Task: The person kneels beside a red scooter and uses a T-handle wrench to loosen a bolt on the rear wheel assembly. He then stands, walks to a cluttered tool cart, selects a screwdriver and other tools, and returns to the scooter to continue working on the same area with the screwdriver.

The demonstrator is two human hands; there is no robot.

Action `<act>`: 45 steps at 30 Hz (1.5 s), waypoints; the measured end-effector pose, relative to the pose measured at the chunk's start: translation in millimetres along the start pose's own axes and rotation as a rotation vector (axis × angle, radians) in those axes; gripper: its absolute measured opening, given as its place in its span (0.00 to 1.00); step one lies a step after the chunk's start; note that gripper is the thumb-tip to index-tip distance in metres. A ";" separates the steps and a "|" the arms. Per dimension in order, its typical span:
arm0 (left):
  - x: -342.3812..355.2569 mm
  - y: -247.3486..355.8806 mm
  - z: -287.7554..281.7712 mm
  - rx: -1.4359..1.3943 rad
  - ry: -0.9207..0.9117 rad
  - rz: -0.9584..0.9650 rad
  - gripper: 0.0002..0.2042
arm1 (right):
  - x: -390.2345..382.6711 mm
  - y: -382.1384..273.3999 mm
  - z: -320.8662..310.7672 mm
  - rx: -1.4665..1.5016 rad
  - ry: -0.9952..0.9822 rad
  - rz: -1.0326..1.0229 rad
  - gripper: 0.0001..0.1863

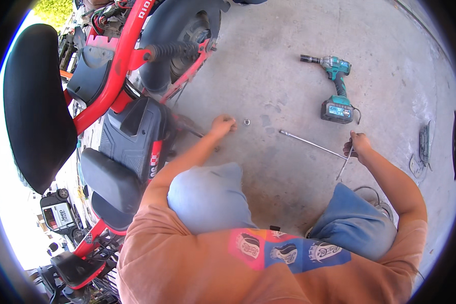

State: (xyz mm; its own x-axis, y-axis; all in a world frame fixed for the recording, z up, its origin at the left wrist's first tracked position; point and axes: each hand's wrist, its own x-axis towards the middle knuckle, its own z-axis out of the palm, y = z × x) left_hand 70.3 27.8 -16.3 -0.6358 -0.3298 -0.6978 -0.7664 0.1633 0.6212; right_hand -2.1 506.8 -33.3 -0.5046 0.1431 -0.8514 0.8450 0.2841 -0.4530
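1. Fingers of right hand (pixel 358 145), head view: closed on one end of the crossbar of a slim metal T-handle wrench (pixel 314 145).
2. Wrench lie: long shaft runs from beside the right fingers toward the left ones, tip well short of them. Crossbar's other end points down from the right fingers toward the bent right knee (pixel 357 215). Whether the shaft touches the floor, cannot tell.
3. Left hand (pixel 224 125): fingers curled, slightly blurred; cannot tell whether they grip anything.
4. Small metal ring (pixel 246 122): on the grey concrete floor (pixel 268 45), just right of the left fingers, apart from them. Nut or socket, cannot tell.
5. Impact wrench (pixel 340 85), teal and black: lies on the floor beyond the right fingers, battery end nearest them, dark socket nose pointing left.
6. Scooter (pixel 105 100), red frame: left of the left fingers. Its black wheel (pixel 158 30) and coil spring shock (pixel 174 49) sit beyond them; long black seat (pixel 38 101) farther left.
7. Left knee (pixel 207 195), blue denim: just below the left fingers.
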 end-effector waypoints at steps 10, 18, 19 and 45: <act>59.3 -40.4 30.5 0.528 0.000 0.426 0.20 | -12.2 11.0 17.2 -0.026 -0.098 0.067 0.20; 60.3 -27.0 49.0 0.861 0.058 0.586 0.22 | -1.7 30.5 13.8 -0.034 -0.193 -0.006 0.18; 59.5 -27.0 49.1 0.829 0.008 0.577 0.21 | 3.6 30.8 10.5 -0.199 -0.175 0.020 0.18; -76.1 112.9 98.9 -0.565 -0.999 0.335 0.16 | -63.2 -10.6 53.5 -1.171 -0.509 -1.033 0.08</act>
State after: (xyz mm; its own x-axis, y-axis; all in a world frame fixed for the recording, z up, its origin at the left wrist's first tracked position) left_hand 23.2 163.2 71.7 -0.7776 0.5609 -0.2840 -0.5595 -0.4114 0.7196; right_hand 30.2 444.1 11.2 -0.4292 -0.7916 -0.4349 -0.4982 0.6091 -0.6171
